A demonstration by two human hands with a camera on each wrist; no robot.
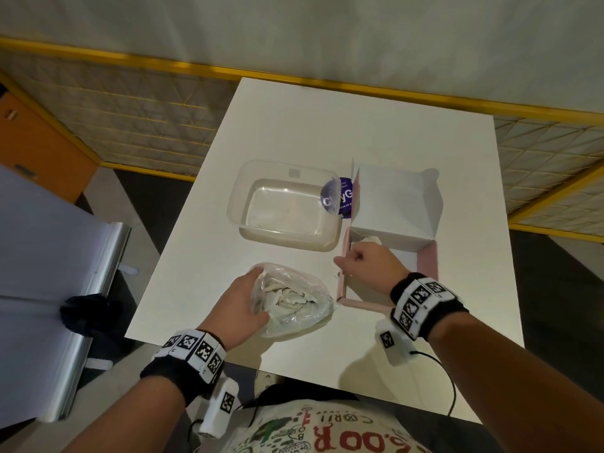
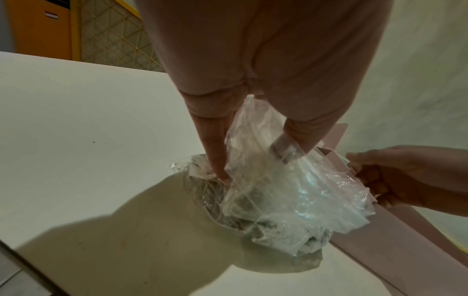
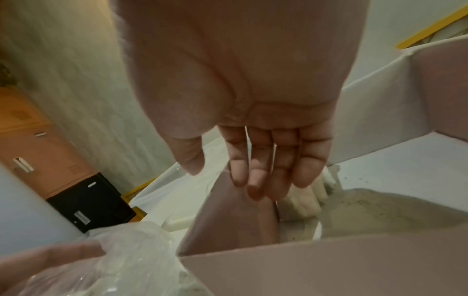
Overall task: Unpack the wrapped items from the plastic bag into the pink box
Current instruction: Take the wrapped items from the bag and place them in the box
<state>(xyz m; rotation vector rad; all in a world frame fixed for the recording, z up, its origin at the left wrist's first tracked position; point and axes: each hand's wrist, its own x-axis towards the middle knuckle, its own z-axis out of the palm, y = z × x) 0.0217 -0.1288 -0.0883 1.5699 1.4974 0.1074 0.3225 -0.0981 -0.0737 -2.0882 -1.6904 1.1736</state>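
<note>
A clear plastic bag (image 1: 313, 310) (image 2: 291, 190) with several white paper-wrapped items (image 1: 289, 297) lies at the table's near edge. My left hand (image 1: 243, 299) (image 2: 253, 166) pinches the bag's open left edge, one finger reaching inside onto the wraps. To its right stands the pink box (image 1: 428, 266) (image 3: 303, 266), its white-lined lid (image 1: 395, 204) raised at the back. One wrapped item (image 1: 369, 240) (image 3: 309, 198) lies in the box's far left corner. My right hand (image 1: 359, 261) (image 3: 243, 180) hovers over the box's left wall, fingers relaxed, holding nothing.
An empty clear plastic container (image 1: 284, 204) stands behind the bag, left of the box. A blue round label (image 1: 344, 199) shows between container and lid. The white table (image 1: 327, 125) is bare at the back. Yellow-framed mesh panels flank it.
</note>
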